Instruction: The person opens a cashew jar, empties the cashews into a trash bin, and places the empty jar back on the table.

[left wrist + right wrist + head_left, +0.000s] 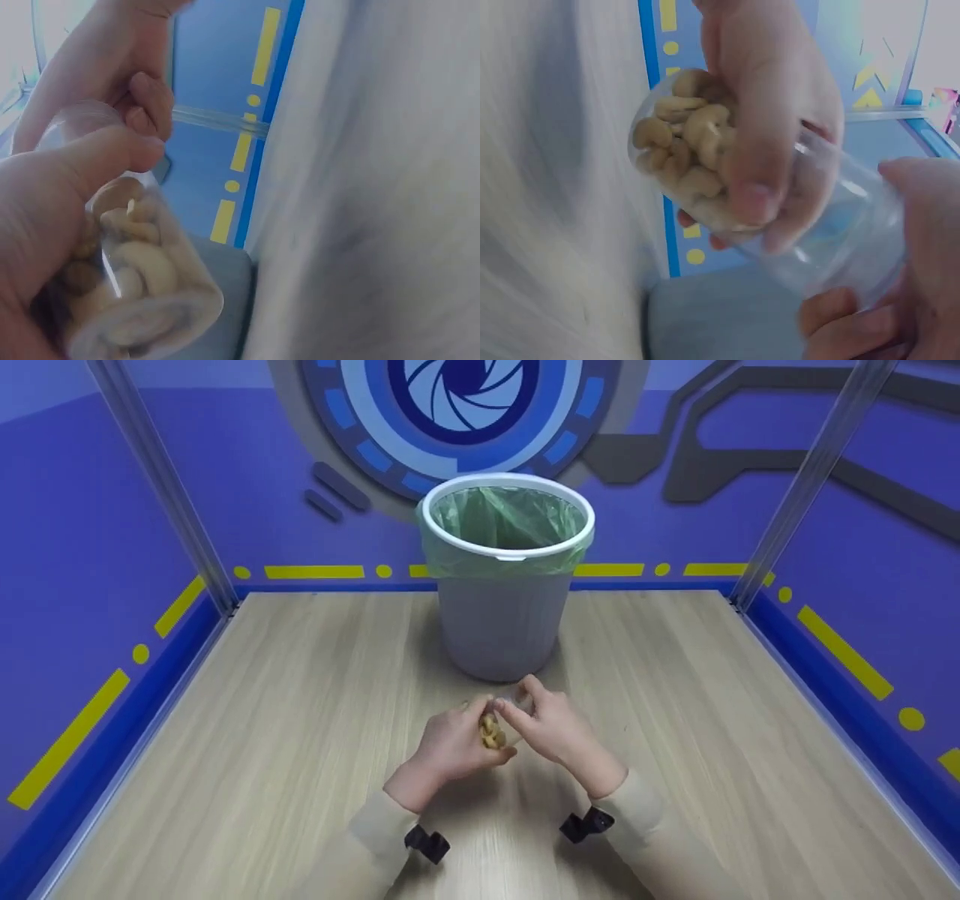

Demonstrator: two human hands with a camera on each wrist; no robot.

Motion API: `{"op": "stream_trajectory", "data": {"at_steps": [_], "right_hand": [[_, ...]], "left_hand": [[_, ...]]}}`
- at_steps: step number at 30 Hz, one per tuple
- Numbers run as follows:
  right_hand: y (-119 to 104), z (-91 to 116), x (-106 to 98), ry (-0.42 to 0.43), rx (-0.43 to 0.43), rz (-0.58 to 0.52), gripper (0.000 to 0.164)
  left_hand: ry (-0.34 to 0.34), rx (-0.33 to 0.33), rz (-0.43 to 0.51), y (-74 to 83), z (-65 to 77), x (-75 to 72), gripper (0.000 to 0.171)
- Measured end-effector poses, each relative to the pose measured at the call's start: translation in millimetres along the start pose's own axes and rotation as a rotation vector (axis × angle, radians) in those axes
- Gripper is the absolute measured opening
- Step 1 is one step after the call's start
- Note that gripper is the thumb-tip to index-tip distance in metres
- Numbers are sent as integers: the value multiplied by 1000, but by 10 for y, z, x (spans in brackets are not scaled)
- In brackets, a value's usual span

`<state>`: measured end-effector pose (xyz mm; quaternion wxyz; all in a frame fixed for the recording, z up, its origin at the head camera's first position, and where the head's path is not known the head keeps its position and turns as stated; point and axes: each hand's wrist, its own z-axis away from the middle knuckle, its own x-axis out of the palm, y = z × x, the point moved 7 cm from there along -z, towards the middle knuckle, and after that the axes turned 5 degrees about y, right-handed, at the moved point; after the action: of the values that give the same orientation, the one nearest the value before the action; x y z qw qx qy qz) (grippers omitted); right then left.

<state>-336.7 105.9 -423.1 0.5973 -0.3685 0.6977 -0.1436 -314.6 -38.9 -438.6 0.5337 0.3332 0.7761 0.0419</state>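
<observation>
A clear plastic jar point(847, 214) of cashews point(694, 139) is held in both hands above the table, just in front of the bin. My left hand point(450, 741) grips the jar around its body, with the thumb across the side in the left wrist view. The nuts lie towards the jar's base point(142, 330). My right hand point(561, 727) grips the other end, its fingers and thumb curled around the clear wall. Whether a lid sits at that end is hidden by the right hand's fingers.
A grey bin point(502, 619) with a white rim and a green liner bag point(487, 514) stands behind the hands, close to the back wall. Blue-purple panels point(247, 480) with yellow markings enclose the wooden table point(300, 720) at the back and both sides.
</observation>
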Motion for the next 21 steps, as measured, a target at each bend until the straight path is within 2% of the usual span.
{"op": "stream_trajectory", "data": {"at_steps": [3, 6, 9, 12, 15, 17, 18, 21], "right_hand": [[-38, -2, -22, 35, -101, -59, 39], [-103, 15, -39, 50, -270, -70, 50], [-180, 55, -58, 77, -460, -92, 61], [-276, 116, -91, 110, -656, -167, 62], [-357, 171, -111, 131, -825, -243, 61], [-378, 182, -117, 130, -866, -255, 63], [-375, 176, -120, 130, -859, -245, 65], [-319, 124, -137, 122, -737, -190, 73]], "left_hand": [[-90, -51, 140, -41, 0, 9, 63], [-237, -131, 393, -107, 19, 60, 55], [-392, -156, 638, -145, 49, 125, 47], [-567, -123, 873, -108, 102, 168, 43], [-716, -72, 1069, -30, 156, 174, 51], [-740, -57, 1105, -8, 160, 161, 56], [-716, -55, 1087, -11, 146, 146, 57], [-560, -98, 913, -77, 73, 87, 59]]}}
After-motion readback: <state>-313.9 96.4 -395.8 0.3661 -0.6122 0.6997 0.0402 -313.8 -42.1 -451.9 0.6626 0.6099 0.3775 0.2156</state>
